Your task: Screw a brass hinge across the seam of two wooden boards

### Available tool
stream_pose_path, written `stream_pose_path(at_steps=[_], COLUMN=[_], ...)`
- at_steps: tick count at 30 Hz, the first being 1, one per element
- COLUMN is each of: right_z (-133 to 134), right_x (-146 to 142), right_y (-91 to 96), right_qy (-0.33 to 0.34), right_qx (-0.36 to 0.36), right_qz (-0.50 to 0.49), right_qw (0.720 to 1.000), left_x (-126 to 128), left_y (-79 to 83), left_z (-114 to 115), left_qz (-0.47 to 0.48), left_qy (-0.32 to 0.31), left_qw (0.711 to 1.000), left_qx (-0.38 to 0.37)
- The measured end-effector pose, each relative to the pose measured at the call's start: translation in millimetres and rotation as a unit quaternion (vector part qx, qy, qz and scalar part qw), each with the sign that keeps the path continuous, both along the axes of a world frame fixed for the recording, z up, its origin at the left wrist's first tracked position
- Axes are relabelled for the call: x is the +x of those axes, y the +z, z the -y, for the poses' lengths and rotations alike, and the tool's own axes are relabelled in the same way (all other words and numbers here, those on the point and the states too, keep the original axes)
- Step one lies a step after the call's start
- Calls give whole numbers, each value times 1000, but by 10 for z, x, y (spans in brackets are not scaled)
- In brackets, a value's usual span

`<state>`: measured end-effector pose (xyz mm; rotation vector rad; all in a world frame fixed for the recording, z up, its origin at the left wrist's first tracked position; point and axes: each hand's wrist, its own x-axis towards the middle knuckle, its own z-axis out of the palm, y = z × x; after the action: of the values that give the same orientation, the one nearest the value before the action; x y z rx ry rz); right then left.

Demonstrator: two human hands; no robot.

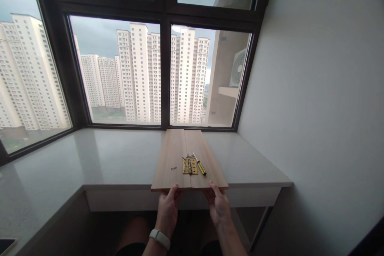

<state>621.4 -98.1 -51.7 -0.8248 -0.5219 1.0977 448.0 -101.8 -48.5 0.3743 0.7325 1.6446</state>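
Two light wooden boards lie side by side on the pale counter, their near ends jutting slightly past its front edge. My left hand [169, 207] grips the near end of the left board [171, 148], thumb on top and fingers underneath. In the same way my right hand [219, 205] holds the right board [207, 172] by its near end. A brass hinge [190, 166] lies opened flat across the seam, with several small screws [190, 156] on and around it. Beside it rests a screwdriver [201, 167] with a yellow and black handle. One screw [173, 168] sits apart on the left board.
The counter [120, 160] runs along the window [120, 72] and bends toward me on the left. A white wall [318, 88] closes off the right side. A dark-edged flat object [6, 244] is partly visible at the lower left.
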Motion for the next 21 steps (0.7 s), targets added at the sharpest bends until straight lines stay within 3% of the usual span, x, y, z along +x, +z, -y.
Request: stream_pose_path(at_steps=[9, 21], right_z=[-21, -284], right_x=[59, 146], right_y=[49, 24], right_qy=[-1, -2], right_qx=[4, 4], right_qz=[-12, -56], right_qw=[1000, 998], left_x=[52, 119], left_y=[101, 176], left_z=[-24, -235], left_qz=[-65, -7], left_qy=[0, 8], left_qw=[998, 1000], left_qx=[9, -2])
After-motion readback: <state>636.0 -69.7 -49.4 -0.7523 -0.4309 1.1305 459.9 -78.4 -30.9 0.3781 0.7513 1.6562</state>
